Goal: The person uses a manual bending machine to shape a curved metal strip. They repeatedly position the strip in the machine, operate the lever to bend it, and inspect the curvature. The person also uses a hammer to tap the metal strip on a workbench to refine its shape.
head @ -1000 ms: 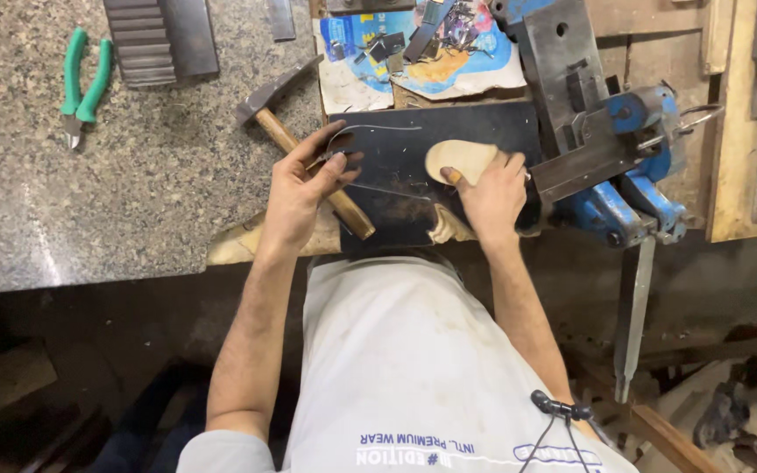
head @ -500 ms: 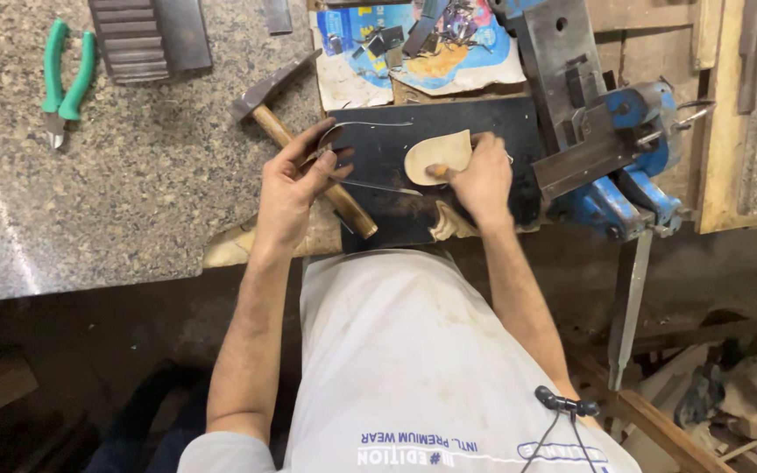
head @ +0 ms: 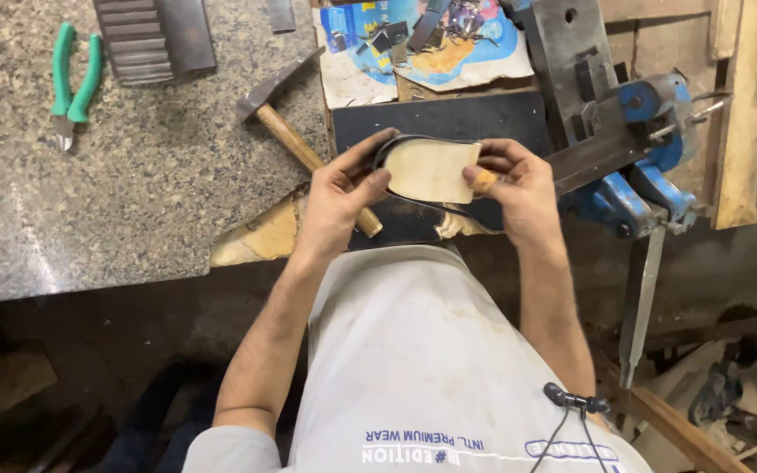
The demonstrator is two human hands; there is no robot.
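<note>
Currently both hands hold a pale tan sole-shaped piece lifted just above the black mat, dark strip curving round its left edge and trailing off below. Left hand closed on the left end, thumb on top pressing the strip to the edge, fingers curled under. Right hand pinches the right end, one fingertip wrapped in tan tape.

Judgement on doing this well: keep the left thumb riding right on the seam so the strip seats flush; feed it round the curve with the right hand turning the piece, not the left dragging. Keep the loose tail from snagging on the hammer, whose handle lies just under the left hand. Blue vise sits just beside the right hand; watch knuckles there. Green pliers well apart on the granite table, out of play
</note>
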